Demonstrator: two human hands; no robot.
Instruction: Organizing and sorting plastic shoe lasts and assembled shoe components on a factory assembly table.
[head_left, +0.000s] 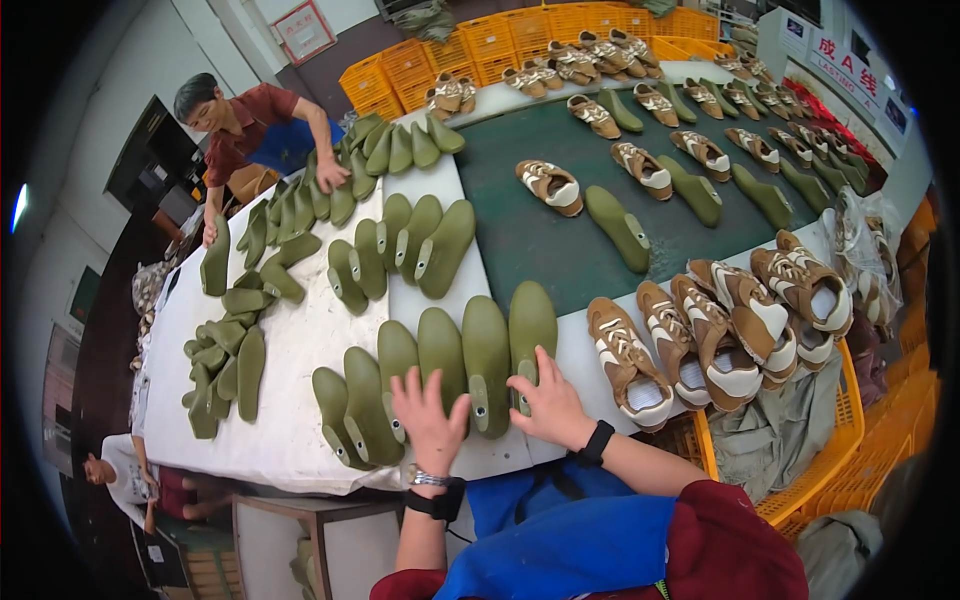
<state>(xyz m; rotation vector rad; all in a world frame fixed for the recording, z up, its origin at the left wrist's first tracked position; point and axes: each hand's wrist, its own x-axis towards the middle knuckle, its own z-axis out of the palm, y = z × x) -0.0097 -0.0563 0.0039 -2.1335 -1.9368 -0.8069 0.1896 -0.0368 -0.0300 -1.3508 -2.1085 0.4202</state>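
Rested flat and open: left hand point(430, 412) and right hand point(549, 400) upon a row of olive-green plastic shoe lasts point(440, 375), beside brown-and-white sneakers point(715, 335).

A long white-covered table point(300, 350) carries rows of olive-green shoe lasts point(440, 360); beside it a dark green belt point(540, 240) bears tan-and-white shoes point(550, 185), each seemingly paired with a last.

Bare white worktop point(300, 350) opens left of the near green shoe lasts point(440, 375); brown shoes point(700, 340) crowd the right.
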